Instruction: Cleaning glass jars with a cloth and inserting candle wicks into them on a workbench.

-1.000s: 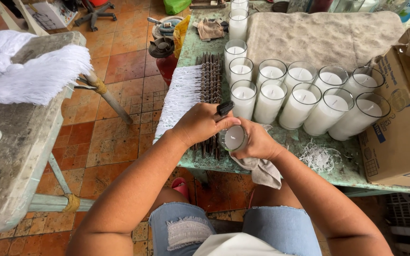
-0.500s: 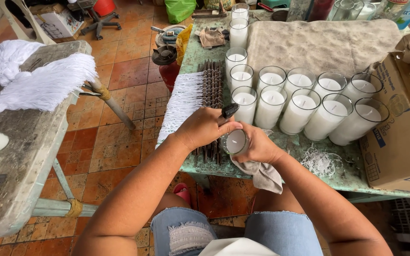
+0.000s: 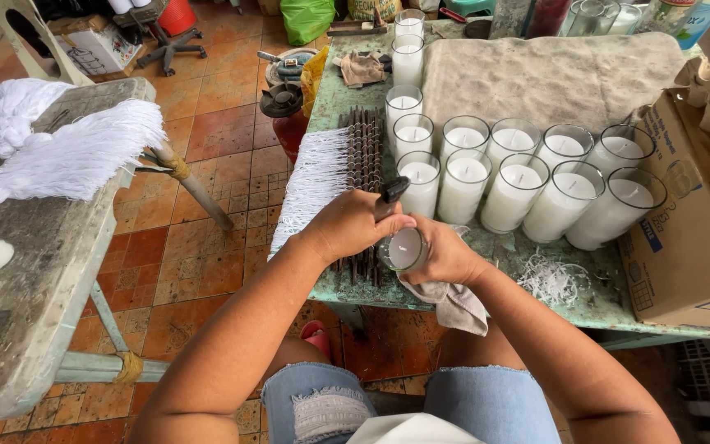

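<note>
Two hands are seen at the near edge of the green worktop [image 3: 618,308]. A glass candle [image 3: 404,248] is gripped by the right hand [image 3: 445,256], tilted toward the camera, with a grey rag [image 3: 454,302] pinned beneath that hand and left hanging over the worktop's edge. A dark-handled tool [image 3: 389,194] is clasped in the closed left hand [image 3: 351,226], just above the candle's rim. Immediately behind, the way is closed by a row of filled glass candles [image 3: 527,193]. To the left, a rack of dark rods [image 3: 363,164] with white wicks [image 3: 314,181] overhanging the side edge is touched by the left hand. On the right, a cardboard box [image 3: 688,247] is set along the edge, and wax scraps [image 3: 552,279] are scattered between it and the hands. Open tiled floor [image 3: 199,238] is left between this worktop and a second grey worktop [image 3: 34,312].
</note>
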